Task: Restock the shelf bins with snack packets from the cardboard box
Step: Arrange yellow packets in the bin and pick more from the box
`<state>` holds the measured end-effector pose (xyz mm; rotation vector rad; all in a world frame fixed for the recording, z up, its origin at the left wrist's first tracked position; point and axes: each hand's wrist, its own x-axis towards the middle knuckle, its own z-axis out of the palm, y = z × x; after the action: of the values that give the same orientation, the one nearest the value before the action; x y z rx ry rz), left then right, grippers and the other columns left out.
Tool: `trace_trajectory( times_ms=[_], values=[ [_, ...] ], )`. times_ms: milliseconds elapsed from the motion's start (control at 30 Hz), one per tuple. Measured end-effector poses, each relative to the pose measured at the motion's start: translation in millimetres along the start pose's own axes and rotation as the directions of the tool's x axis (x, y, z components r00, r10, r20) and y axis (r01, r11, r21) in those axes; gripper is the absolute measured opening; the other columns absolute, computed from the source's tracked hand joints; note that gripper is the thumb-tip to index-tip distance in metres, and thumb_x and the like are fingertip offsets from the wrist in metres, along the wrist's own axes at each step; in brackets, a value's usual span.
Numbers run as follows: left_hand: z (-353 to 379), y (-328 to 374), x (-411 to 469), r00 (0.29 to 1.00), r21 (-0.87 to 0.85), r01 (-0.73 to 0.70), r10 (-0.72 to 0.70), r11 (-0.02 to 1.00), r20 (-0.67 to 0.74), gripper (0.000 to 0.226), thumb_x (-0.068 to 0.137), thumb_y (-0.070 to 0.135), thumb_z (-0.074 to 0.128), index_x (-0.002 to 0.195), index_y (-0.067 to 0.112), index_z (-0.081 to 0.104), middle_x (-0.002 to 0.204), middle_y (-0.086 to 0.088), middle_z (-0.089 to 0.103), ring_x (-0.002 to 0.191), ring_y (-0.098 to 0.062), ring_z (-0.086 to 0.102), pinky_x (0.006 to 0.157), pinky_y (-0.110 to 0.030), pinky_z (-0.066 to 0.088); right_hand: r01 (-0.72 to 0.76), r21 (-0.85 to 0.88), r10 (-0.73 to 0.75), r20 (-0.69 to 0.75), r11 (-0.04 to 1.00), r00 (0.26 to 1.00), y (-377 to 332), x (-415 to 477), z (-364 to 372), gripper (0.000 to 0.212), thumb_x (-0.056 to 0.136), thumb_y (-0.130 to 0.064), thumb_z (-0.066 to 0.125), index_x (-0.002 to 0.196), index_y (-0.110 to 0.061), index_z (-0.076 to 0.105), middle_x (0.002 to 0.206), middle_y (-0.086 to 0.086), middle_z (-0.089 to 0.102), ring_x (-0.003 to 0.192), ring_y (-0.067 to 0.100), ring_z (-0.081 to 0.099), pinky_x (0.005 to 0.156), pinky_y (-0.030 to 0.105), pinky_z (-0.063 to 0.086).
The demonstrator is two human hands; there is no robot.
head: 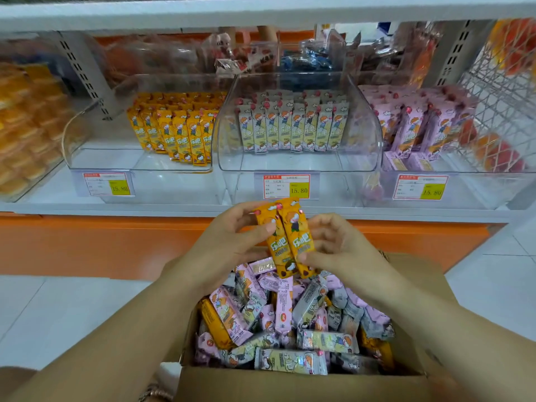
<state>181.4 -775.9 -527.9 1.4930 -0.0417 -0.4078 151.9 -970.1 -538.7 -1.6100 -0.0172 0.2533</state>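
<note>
**Head camera: two orange packets pinched above the box, just under the shelf lip**

Two orange packets (285, 236) are held side by side and upright between both hands, above the far end of the cardboard box (290, 384). Their tops are seen overlapping the white shelf edge (116, 208). The left hand (232, 236) is closed on the left packet, thumb laid across its face. The right hand (339, 248) is pinched on the lower part of the right packet, fingers curled.

Straight above, three clear bins are lined up edge to edge. In the left bin (139, 166), orange packets are stood in rows on the right side, and bare bin floor is shown at its left and front. The middle bin (298, 166) is stocked with pale packets towards the back. The right bin (464, 178) is packed with pink ones. Open tiled floor (58, 309) is seen either side of the box.

The box's near wall is cut off by the frame. The back-row goods behind the bins are blurred and cannot be read. The price tags (287, 187) are only partly legible.

The packets are glossy, slim and crimped at the ends, and are heaped loosely in the box in pink, pale and orange. The bins are rounded, glassy plastic. A wire basket (499, 91) is glimpsed at the right.
</note>
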Motion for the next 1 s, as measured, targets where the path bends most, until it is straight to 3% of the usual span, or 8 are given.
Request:
trace_trajectory(
  times_ms=[100, 300, 400, 600, 700, 867, 933, 1000],
  values=[
    [2.3, 3.4, -3.8, 0.999, 0.124, -0.02, 0.015, 0.992, 0.04, 0.045, 0.082, 0.014, 0.067, 0.125, 0.019, 0.057, 0.124, -0.001, 0.06, 0.099, -0.022, 0.069, 0.089, -0.046, 0.055, 0.053, -0.173, -0.048, 0.036, 0.983, 0.998, -0.2, 0.8, -0.6, 0.053, 0.078, 0.002, 0.071, 0.114, -0.03, 0.05, 0.095, 0.005, 0.068, 0.08, 0.011, 0.065, 0.08, 0.027, 0.053],
    [0.8, 6.3, -7.9, 0.993, 0.309, -0.098, 0.072, 0.946, 0.092, 0.032, 0.083, 0.01, 0.068, 0.107, 0.028, 0.058, 0.118, 0.002, 0.06, 0.094, -0.013, 0.068, 0.082, -0.036, 0.058, 0.146, -0.309, -0.144, 0.031, 0.94, 0.989, -6.5, 5.2, -5.1, 0.023, 0.082, -0.025, 0.07, 0.1, -0.033, 0.059, 0.09, -0.008, 0.06, 0.072, 0.01, 0.057, 0.073, 0.03, 0.055],
    [-5.2, 3.2, -12.5, 0.989, 0.331, -0.132, 0.101, 0.934, 0.11, 0.027, 0.081, 0.01, 0.07, 0.1, 0.024, 0.057, 0.107, 0.0, 0.064, 0.084, -0.01, 0.069, 0.075, -0.027, 0.057, 0.181, -0.383, -0.147, 0.118, 0.906, 0.982, -2.2, 5.3, 1.0, 0.041, 0.079, -0.035, 0.072, 0.115, -0.033, 0.055, 0.098, -0.001, 0.062, 0.073, 0.015, 0.061, 0.075, 0.044, 0.056],
    [-19.6, -15.2, -23.6, 0.973, 0.362, -0.18, 0.113, 0.915, 0.199, 0.032, 0.07, 0.032, 0.073, 0.098, 0.038, 0.058, 0.092, 0.007, 0.057, 0.094, -0.027, 0.064, 0.078, -0.047, 0.053, 0.251, -0.507, -0.132, 0.259, 0.824, 0.957, 8.6, 5.2, 20.1, 0.026, 0.078, -0.028, 0.076, 0.098, -0.021, 0.062, 0.078, -0.002, 0.065, 0.063, 0.005, 0.058, 0.059, 0.021, 0.046],
    [-40.8, -31.0, -17.9, 0.995, 0.399, -0.056, 0.017, 0.915, 0.101, 0.036, 0.076, 0.04, 0.069, 0.108, 0.033, 0.054, 0.087, 0.015, 0.063, 0.089, -0.015, 0.066, 0.08, -0.043, 0.058, 0.2, -0.504, -0.09, 0.234, 0.84, 0.968, 16.2, 7.5, 19.0, 0.02, 0.078, -0.022, 0.075, 0.092, -0.023, 0.061, 0.068, -0.005, 0.061, 0.056, 0.003, 0.053, 0.055, 0.016, 0.041],
    [-85.4, -85.8, -6.7, 0.979, 0.958, 0.129, -0.186, 0.258, -0.082, 0.018, 0.091, 0.038, 0.059, 0.106, 0.028, 0.061, 0.1, 0.011, 0.063, 0.086, -0.008, 0.059, 0.084, -0.032, 0.051, 0.151, -0.571, -0.084, 0.142, 0.807, 0.986, 20.7, 12.3, 7.1, 0.022, 0.079, -0.023, 0.075, 0.091, -0.029, 0.058, 0.072, -0.01, 0.063, 0.061, -0.003, 0.059, 0.06, 0.013, 0.043],
    [-80.1, -105.8, -12.5, 0.907, 0.941, 0.235, -0.403, 0.243, -0.123, 0.016, 0.095, 0.029, 0.054, 0.106, 0.018, 0.052, 0.093, 0.002, 0.056, 0.077, -0.01, 0.053, 0.07, -0.025, 0.047, 0.135, -0.594, -0.064, 0.138, 0.793, 0.988, 23.2, 12.7, 4.6, 0.023, 0.079, -0.025, 0.075, 0.092, -0.029, 0.058, 0.076, -0.008, 0.067, 0.063, -0.001, 0.062, 0.063, 0.021, 0.049],
    [-69.2, -114.0, -17.0, 0.901, 0.929, 0.294, -0.391, 0.226, -0.191, 0.013, 0.097, 0.021, 0.049, 0.105, 0.012, 0.045, 0.077, 0.001, 0.045, 0.063, -0.007, 0.041, 0.053, -0.02, 0.034, 0.131, -0.617, -0.048, 0.15, 0.776, 0.988, 24.9, 11.5, 5.2, 0.023, 0.078, -0.027, 0.075, 0.094, -0.03, 0.058, 0.078, -0.007, 0.068, 0.065, 0.003, 0.063, 0.065, 0.03, 0.053]
  ],
)
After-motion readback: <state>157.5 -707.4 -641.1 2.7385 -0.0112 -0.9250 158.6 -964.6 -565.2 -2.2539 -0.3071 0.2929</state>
